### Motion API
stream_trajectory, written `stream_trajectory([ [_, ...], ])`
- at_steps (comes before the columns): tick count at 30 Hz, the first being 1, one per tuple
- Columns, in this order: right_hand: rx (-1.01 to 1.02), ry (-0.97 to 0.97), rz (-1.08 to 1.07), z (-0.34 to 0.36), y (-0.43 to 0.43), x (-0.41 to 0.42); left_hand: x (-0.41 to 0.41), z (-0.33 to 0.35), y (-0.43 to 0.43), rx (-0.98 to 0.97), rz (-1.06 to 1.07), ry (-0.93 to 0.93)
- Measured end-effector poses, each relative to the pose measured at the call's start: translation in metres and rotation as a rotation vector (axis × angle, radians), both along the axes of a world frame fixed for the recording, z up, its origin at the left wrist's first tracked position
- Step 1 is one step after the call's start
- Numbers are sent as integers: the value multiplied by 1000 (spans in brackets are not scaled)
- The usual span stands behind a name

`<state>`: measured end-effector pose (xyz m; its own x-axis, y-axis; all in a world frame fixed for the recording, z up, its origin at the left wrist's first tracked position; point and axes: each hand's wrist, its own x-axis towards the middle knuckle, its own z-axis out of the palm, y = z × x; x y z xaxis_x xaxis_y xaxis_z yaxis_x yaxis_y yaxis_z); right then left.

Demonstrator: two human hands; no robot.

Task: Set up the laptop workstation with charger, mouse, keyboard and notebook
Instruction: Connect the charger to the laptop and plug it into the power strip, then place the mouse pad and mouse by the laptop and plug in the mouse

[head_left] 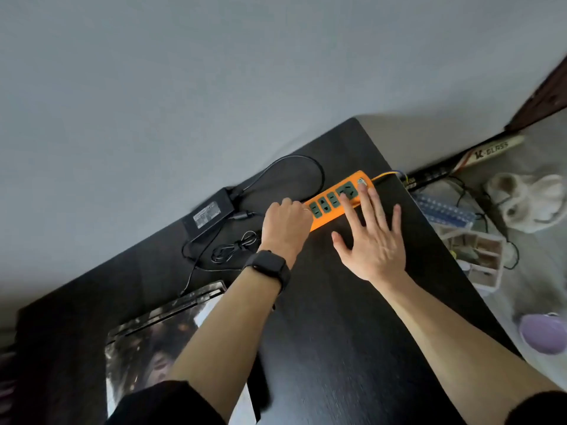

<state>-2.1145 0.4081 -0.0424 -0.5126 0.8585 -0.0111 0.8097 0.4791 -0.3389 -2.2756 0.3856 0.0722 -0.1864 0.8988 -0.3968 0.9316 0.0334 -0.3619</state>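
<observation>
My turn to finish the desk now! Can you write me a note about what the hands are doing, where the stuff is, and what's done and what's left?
Left hand: closed in a fist at the near end of the power strip; what it grips is hidden.
Right hand: open, fingers spread, holding the strip down.
Charger: on the desk left of the strip, cables loose beside it.
Laptop: closed, on the near left of the desk.
Done: charger and laptop are out.
Left: whether the plug is in cannot be seen, so check it. The mouse, keyboard and notebook are not in view.
</observation>
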Motion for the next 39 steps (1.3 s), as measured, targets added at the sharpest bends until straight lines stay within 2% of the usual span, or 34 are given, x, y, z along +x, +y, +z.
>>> stream_trajectory([
  [4,61,24,-10,-3,1,4,21,-8,-32,133,58,-61],
  [6,64,26,0,-3,-5,7,44,-6,-70,360,61,-207],
  [8,-4,5,-4,-6,-26,14,71,-10,-124,454,69,-348],
  [10,-61,-57,-6,-5,-66,24,93,-16,-190,387,174,-438],
  [13,-91,-134,66,-1,-135,41,100,-36,-277,260,475,-553],
  [15,-136,-192,115,3,-174,50,95,-45,-323,237,655,-537],
  [18,-178,-340,188,13,-223,59,93,-53,-375,137,644,-603],
  [20,-205,-429,246,24,-248,60,98,-50,-397,144,665,-619],
  [24,-262,-563,367,54,-309,54,107,-42,-462,189,824,-682],
  [26,-356,-594,426,65,-335,50,105,-37,-494,204,937,-720],
  [31,-613,-486,634,107,-442,12,73,-5,-605,308,1165,-740],
  [39,-563,-301,1019,166,-597,-60,45,39,-766,594,1527,-607],
])
